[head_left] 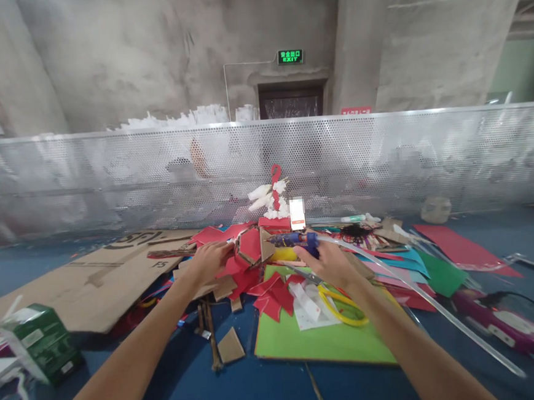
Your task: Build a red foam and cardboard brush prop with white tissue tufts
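My right hand (330, 261) is wrapped round a blue hot glue gun (295, 239); a long clear glue stick (405, 284) trails from its rear toward the lower right. The nozzle points left, at the brown cardboard edge of a red-faced, many-sided cardboard piece (248, 248). Whether the tip touches it I cannot tell. My left hand (212, 260) grips that piece at its left side, fingers closed and partly hidden. Below lie red paper scraps (272, 295), yellow-handled scissors (343, 308) and a white paper scrap (308, 304) on a green board (324, 343).
A large cardboard sheet (83, 273) covers the left of the blue table. Behind the work stands a white-and-red craft figure (273, 196) beside a phone (297, 215). A green box (40, 344) is at left; a purple corded tool (503, 323) at right. A perforated metal screen (154, 172) borders the back.
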Action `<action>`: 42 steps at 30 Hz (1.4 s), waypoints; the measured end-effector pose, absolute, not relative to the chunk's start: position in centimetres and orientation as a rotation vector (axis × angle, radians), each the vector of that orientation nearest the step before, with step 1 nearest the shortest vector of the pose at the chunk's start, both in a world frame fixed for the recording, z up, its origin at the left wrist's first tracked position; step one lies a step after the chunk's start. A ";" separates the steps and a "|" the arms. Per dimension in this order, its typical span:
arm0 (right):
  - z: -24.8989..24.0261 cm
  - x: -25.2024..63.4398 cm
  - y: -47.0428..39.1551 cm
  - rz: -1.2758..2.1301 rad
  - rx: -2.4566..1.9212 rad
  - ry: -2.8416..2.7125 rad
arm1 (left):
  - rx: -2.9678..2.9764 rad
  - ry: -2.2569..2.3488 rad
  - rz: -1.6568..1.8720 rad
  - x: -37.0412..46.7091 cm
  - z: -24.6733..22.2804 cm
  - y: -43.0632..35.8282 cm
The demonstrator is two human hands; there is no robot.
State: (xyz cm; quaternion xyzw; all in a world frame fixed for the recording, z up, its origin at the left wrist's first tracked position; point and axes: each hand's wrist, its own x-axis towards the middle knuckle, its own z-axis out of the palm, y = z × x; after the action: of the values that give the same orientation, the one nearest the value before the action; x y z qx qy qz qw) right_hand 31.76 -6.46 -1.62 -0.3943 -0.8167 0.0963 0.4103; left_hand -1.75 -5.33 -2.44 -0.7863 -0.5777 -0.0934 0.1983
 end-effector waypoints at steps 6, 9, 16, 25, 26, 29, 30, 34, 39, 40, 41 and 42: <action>-1.7 31.3 -6.3 0.087 -1.068 -2.068 | -2.192 -1.600 -0.260 -1.2 -2.1 -5.8; -1.8 31.2 -6.2 0.047 -1.077 -2.055 | -2.187 -1.616 -0.280 -1.2 -2.2 -5.8; -1.4 31.3 -6.7 -0.003 -1.061 -2.150 | -2.220 -1.609 -0.251 -1.5 -2.2 -5.6; -1.5 32.3 -6.5 0.234 -0.902 -2.112 | -2.226 -1.641 -0.334 -2.1 -2.7 -5.2; -1.5 32.3 -6.5 0.259 -0.883 -2.112 | -2.232 -1.641 -0.333 -2.1 -2.7 -5.2; -1.5 32.2 -6.7 0.240 -0.920 -2.130 | -2.227 -1.646 -0.349 -2.1 -2.7 -5.2; -1.4 32.1 -6.8 0.205 -0.958 -2.140 | -2.224 -1.643 -0.355 -2.1 -2.7 -5.2; -1.1 31.7 -7.3 0.055 -1.004 -2.193 | -2.222 -1.627 -0.358 -2.1 -2.9 -5.2; -1.2 31.4 -7.5 -0.011 -1.018 -2.208 | -2.209 -1.634 -0.374 -2.2 -3.0 -5.0; -1.2 31.4 -7.4 -0.019 -1.043 -2.215 | -2.211 -1.626 -0.375 -2.3 -3.1 -5.0; -1.2 31.5 -7.3 -0.024 -1.067 -2.221 | -2.210 -1.619 -0.376 -2.3 -3.1 -4.9; -1.3 31.6 -7.2 -0.028 -1.091 -2.220 | -2.207 -1.615 -0.377 -2.3 -3.2 -4.9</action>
State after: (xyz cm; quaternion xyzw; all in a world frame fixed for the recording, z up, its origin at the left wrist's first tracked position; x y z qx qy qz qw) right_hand 31.58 -7.19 -1.25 -0.4166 -0.8479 -0.0105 0.3277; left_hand -2.34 -4.85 -3.16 -0.7851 -0.5743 -0.1340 0.1892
